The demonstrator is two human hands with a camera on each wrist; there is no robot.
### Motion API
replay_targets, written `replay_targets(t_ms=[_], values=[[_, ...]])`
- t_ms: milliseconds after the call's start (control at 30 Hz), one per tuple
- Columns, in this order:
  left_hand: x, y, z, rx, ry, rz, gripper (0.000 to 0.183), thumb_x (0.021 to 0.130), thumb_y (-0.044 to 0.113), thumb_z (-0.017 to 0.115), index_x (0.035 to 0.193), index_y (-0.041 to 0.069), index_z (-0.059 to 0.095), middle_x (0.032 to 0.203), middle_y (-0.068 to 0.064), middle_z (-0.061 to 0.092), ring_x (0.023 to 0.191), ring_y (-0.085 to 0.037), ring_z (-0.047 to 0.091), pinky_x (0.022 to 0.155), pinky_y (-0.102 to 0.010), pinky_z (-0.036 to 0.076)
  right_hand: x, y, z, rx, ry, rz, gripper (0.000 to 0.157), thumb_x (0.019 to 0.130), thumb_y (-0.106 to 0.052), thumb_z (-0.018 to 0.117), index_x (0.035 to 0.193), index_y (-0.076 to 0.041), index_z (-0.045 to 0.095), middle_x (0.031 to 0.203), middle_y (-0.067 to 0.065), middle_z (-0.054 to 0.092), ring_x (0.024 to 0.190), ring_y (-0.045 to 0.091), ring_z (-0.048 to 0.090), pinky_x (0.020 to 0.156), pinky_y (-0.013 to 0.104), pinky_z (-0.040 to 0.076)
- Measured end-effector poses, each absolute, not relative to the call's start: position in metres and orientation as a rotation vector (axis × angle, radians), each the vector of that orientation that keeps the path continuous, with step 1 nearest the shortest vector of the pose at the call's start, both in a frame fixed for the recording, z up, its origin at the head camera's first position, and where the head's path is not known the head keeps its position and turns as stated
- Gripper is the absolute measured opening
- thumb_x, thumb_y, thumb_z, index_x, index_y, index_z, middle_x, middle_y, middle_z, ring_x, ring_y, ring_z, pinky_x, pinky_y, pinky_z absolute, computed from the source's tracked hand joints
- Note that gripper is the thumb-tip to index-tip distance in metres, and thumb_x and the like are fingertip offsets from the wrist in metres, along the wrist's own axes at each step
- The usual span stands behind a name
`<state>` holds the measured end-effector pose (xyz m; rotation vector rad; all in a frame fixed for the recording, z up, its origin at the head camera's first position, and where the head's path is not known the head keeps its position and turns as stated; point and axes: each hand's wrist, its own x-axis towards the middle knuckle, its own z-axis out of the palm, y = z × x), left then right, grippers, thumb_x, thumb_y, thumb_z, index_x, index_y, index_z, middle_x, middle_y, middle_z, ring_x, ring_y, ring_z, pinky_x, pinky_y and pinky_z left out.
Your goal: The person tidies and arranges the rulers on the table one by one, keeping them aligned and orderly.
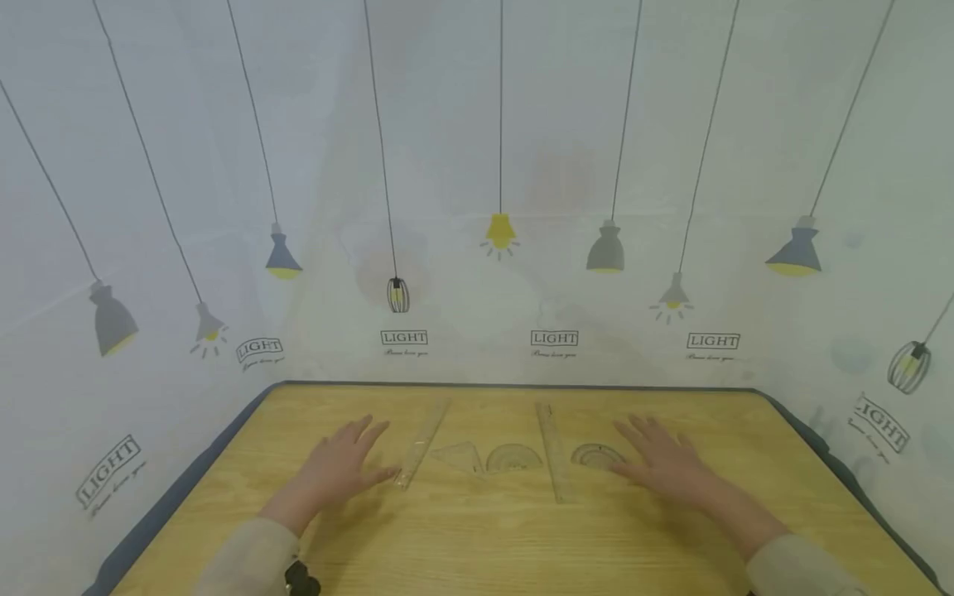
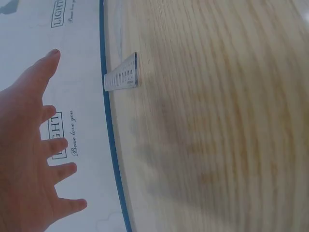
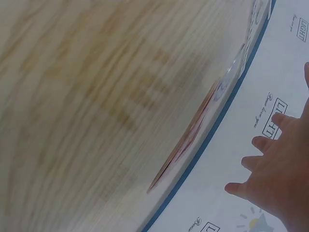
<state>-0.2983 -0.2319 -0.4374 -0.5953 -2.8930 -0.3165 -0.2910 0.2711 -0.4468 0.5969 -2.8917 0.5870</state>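
My left hand (image 1: pixel 339 468) hovers over the left part of the table with fingers spread, its thumb close to a clear ruler (image 1: pixel 423 443). In the left wrist view the hand (image 2: pixel 21 145) holds nothing, and the ruler (image 2: pixel 123 76) lies beyond it. Right of that ruler are a clear set square (image 1: pixel 462 455), a clear protractor (image 1: pixel 514 457) and a second clear ruler (image 1: pixel 552 455). My right hand (image 1: pixel 667 468) is spread and holds nothing; its thumb overlaps the edge of another protractor (image 1: pixel 595 454) in the head view. Whether it touches cannot be told.
The wood-grain table (image 1: pixel 477 546) has a dark blue edge (image 1: pixel 514 385). A white sheet printed with hanging lamps (image 1: pixel 501 228) surrounds it at the back and sides. In the right wrist view, a thin reddish-edged piece (image 3: pixel 186 137) lies near the table edge.
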Motion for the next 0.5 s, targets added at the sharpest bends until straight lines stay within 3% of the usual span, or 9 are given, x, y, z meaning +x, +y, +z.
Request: replay_targets(t_ms=[200,333,500], values=[[-0.303,-0.228,-0.435,-0.617,-2.919,-0.378,0.073,0.091,0.049,0.064,0.147,0.009,0.041,0.148,-0.024,0.038,0.129,-0.045,0.041,0.101,-0.062,0.036,-0.296,0.250,-0.439,0.569,-2.968,0.727,0.083,0.093,-0.064,0.048,0.150,-0.006,0.035,0.152,0.027,0.027,0.138,0.051,0.021,0.105,0.072,0.012],[-0.307,-0.224,-0.435,-0.603,-2.952,-0.440,0.064,0.093,0.042,0.063,0.145,0.009,0.044,0.147,-0.022,0.040,0.130,-0.043,0.041,0.103,-0.059,0.035,-0.300,0.242,-0.440,0.549,-2.976,0.901,0.083,0.092,-0.064,0.048,0.149,-0.005,0.036,0.151,0.024,0.032,0.138,0.046,0.026,0.109,0.064,0.019],[-0.312,-0.219,-0.437,-0.596,-2.963,-0.518,0.052,0.095,0.039,0.062,0.138,0.011,0.053,0.141,-0.017,0.049,0.129,-0.038,0.045,0.106,-0.056,0.034,-0.305,0.229,-0.443,0.513,-2.955,1.139,0.079,0.092,-0.060,0.053,0.148,-0.006,0.037,0.151,0.020,0.034,0.140,0.043,0.026,0.111,0.060,0.018]])
